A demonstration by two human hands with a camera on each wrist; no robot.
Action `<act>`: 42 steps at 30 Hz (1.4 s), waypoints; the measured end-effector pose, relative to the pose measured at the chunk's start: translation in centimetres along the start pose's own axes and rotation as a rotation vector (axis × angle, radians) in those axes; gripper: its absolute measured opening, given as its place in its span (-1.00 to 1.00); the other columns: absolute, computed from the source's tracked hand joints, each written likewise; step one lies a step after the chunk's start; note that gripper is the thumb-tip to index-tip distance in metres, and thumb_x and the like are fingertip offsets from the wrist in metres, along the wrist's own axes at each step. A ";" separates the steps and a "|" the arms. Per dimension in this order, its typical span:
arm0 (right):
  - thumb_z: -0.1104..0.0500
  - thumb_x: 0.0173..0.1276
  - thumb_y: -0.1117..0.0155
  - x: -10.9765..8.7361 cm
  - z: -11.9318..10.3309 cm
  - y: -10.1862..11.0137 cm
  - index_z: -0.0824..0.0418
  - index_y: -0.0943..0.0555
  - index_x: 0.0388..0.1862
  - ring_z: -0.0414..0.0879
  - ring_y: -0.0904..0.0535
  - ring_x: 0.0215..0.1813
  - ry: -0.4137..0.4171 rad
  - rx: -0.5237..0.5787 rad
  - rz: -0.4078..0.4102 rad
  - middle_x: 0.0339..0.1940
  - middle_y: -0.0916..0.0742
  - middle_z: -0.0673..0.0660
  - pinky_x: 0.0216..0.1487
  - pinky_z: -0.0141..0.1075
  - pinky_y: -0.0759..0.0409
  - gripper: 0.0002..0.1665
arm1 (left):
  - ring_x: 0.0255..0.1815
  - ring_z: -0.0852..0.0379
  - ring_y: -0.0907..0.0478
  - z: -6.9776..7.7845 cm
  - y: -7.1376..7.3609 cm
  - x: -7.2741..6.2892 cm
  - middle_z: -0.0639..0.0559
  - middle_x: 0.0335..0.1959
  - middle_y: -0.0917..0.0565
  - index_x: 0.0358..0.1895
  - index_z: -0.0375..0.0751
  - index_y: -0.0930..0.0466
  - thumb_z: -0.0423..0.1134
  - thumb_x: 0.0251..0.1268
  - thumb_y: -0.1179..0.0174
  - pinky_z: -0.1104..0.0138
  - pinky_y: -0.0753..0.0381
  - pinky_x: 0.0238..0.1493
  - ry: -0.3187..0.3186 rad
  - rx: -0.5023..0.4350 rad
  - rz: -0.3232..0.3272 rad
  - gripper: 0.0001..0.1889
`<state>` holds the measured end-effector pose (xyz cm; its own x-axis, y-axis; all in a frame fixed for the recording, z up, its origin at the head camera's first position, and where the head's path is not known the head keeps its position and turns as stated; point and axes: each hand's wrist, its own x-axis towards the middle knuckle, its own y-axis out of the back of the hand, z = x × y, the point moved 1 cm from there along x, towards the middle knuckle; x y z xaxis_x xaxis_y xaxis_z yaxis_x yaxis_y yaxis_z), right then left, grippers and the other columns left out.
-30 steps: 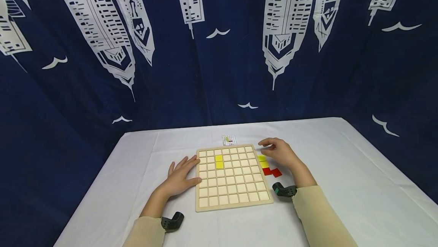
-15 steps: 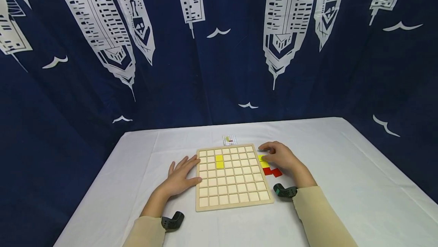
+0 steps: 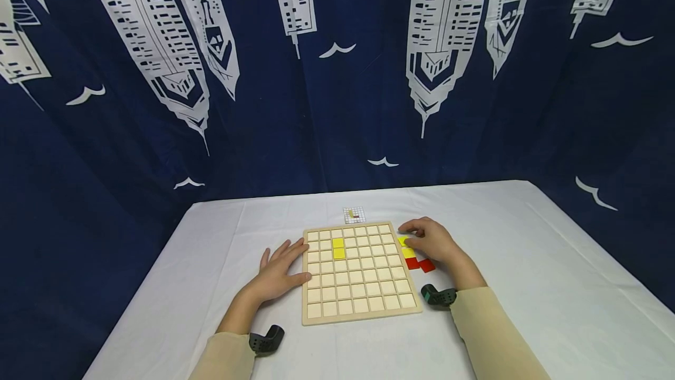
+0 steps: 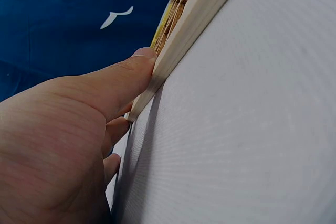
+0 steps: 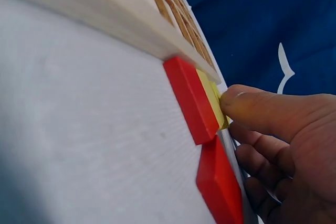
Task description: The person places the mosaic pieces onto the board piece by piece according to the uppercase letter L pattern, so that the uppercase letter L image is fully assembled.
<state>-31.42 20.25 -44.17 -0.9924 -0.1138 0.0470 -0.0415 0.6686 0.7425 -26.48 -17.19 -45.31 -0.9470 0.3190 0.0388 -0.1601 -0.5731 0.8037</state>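
A square wooden grid board (image 3: 362, 313) lies mid-table, with two yellow tiles (image 3: 338, 248) set one above the other in its upper left cells. My left hand (image 3: 276, 274) rests along the board's left edge, fingers spread and thumb tip on the frame. Off the board's right side, my right hand (image 3: 431, 240) pinches the farthest yellow tile (image 3: 403, 240) between thumb and fingers. Nearer to me sit another yellow tile (image 3: 408, 253) and two red tiles (image 3: 427, 266). In the right wrist view the thumb partly covers the yellow tiles behind the red tile (image 5: 191, 100).
A small printed grid card (image 3: 354, 215) with yellow and red marks lies just beyond the board's far edge. A white cloth (image 3: 527, 263) covers the table. Behind it hangs a dark blue curtain (image 3: 337, 110) with white building prints.
My right hand has come down from just above the tiles onto the farthest yellow one, which now lies slightly turned. The left hand and the board stay put.
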 end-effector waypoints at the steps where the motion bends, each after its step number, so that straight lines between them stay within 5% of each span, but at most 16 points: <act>1: 0.23 0.33 -0.30 0.0 0.0 0.0 0.11 -0.73 0.03 0.06 -0.50 0.01 -0.003 -0.002 0.004 0.11 -0.66 0.22 0.10 -0.08 -0.52 -0.70 | 0.67 -0.21 0.10 0.0 0.0 0.0 0.00 0.62 -0.18 0.50 -0.07 -0.31 0.00 0.29 -0.31 -0.29 0.49 0.54 0.000 0.001 0.000 -0.27; 14: 0.27 0.31 -0.30 -0.1 0.5 0.3 0.17 -0.73 0.01 0.08 -0.53 0.08 0.013 0.004 -0.026 0.13 -0.65 0.22 0.25 0.06 -0.55 -0.70 | 0.67 -0.20 0.10 0.0 -0.1 0.0 0.01 0.62 -0.18 0.50 -0.06 -0.31 0.00 0.28 -0.32 -0.27 0.50 0.55 0.005 -0.001 0.003 -0.27; 42: 0.17 0.32 -0.34 -0.1 0.2 0.1 0.21 -0.72 -0.03 0.02 -0.51 -0.06 0.012 -0.028 0.012 -0.02 -0.67 0.18 0.07 -0.13 -0.54 -0.74 | 0.67 -0.21 0.10 0.0 -0.1 0.0 0.00 0.62 -0.18 0.49 -0.05 -0.31 0.01 0.28 -0.32 -0.27 0.50 0.55 0.008 -0.002 0.006 -0.27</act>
<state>-31.39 20.49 -44.23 -0.9913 -0.1150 0.0641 -0.0261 0.6490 0.7604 -26.49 -17.15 -45.38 -0.9499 0.3101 0.0387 -0.1555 -0.5766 0.8021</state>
